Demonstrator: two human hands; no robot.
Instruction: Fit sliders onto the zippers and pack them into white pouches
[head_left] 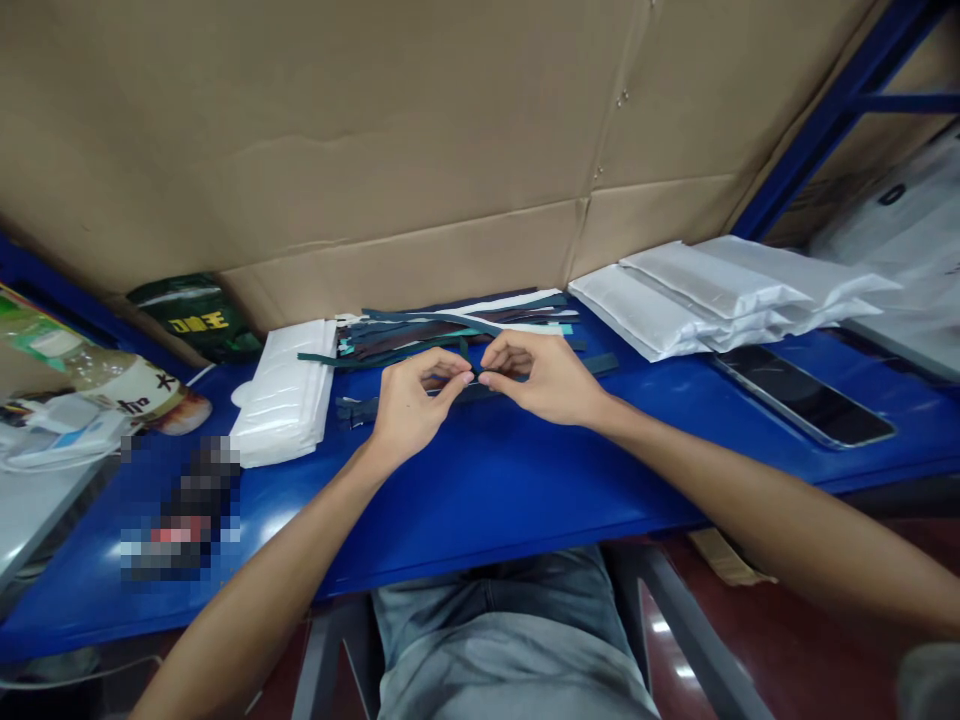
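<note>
Grey clothing (517, 670) lies nearest, before the blue bench (480, 500). Left hand (416, 395) and right hand (547, 375) pinch 1 dark green strip (464, 350), each grip closed, near piled strips (420, 328). Fingering it seems the step; next likely calls for fine, steady control.

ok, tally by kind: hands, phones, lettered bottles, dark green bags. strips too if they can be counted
Hands: 2 (left hand, right hand)
Phone: 1
Lettered bottle: 1
Dark green bag: 1
Total: 5, leaving out the strips, which overlap too much to count
</note>
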